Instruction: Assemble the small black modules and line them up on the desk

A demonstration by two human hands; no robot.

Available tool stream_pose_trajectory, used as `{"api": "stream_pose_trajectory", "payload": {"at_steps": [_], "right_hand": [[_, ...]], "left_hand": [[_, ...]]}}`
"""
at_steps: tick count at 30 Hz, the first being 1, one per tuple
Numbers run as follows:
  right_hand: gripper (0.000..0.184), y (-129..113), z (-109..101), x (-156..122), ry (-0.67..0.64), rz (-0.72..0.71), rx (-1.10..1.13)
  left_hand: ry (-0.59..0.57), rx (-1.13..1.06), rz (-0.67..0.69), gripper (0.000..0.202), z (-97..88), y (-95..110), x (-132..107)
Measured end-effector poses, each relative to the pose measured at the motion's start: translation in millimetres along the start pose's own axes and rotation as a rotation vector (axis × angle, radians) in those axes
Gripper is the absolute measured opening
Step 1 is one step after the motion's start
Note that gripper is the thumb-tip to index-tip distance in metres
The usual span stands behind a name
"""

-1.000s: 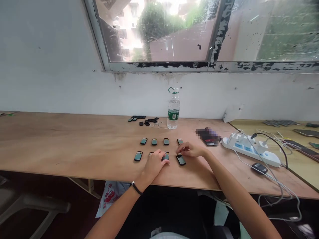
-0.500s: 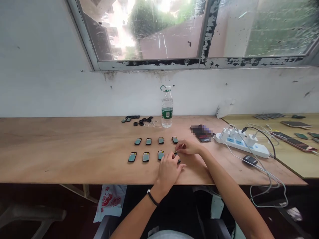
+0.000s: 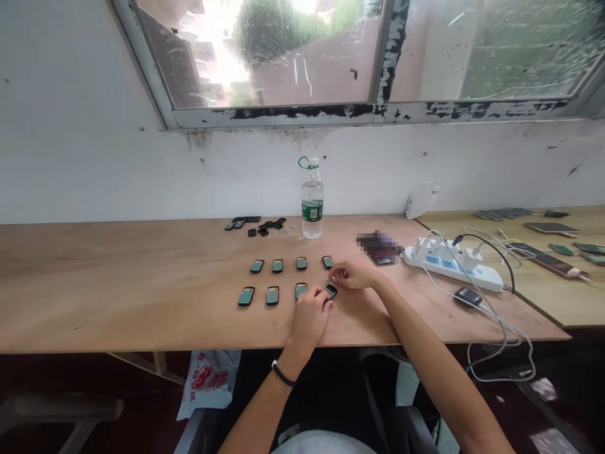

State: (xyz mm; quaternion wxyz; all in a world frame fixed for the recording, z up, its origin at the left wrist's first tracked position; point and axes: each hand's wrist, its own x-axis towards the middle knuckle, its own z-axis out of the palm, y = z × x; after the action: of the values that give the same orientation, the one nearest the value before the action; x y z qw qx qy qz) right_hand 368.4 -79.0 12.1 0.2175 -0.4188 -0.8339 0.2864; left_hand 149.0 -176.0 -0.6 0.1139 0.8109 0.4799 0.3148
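Small black devices with teal screens lie in two rows on the wooden table (image 3: 118,284). The back row holds several (image 3: 277,265). In the front row sit two free ones (image 3: 246,296) and a third (image 3: 300,290) just beyond my left hand (image 3: 309,317). My left hand's fingers curl onto the rightmost front device (image 3: 331,291), gripping its near end. My right hand (image 3: 352,275) pinches at that same device's far end, fingers closed together.
A water bottle (image 3: 312,202) stands behind the rows. A pile of black parts (image 3: 258,225) lies at the back. A white power strip (image 3: 449,265) with cables sits to the right, a small black object (image 3: 466,296) near it. A second table (image 3: 558,252) holds phones.
My left hand slid right from the middle of the front row to the rightmost device. My right hand stayed at that device. The view shifted left and down a little.
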Motion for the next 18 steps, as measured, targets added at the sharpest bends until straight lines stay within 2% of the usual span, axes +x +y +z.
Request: {"api": "stream_pose_trajectory", "payload": {"at_steps": [4, 9, 18], "right_hand": [[0.021, -2, -2, 1, 0.034, -0.031, 0.114], [0.021, -12, 5, 4, 0.001, -0.079, 0.333], [0.023, -16, 10, 6, -0.044, -0.079, 0.177]], "left_hand": [[0.003, 0.012, 0.01, 0.014, 1.4, 0, 0], [0.027, 0.047, -0.001, 0.014, 2.1, 0, 0], [0.035, 0.05, -0.029, 0.015, -0.3, 4, 2]]}}
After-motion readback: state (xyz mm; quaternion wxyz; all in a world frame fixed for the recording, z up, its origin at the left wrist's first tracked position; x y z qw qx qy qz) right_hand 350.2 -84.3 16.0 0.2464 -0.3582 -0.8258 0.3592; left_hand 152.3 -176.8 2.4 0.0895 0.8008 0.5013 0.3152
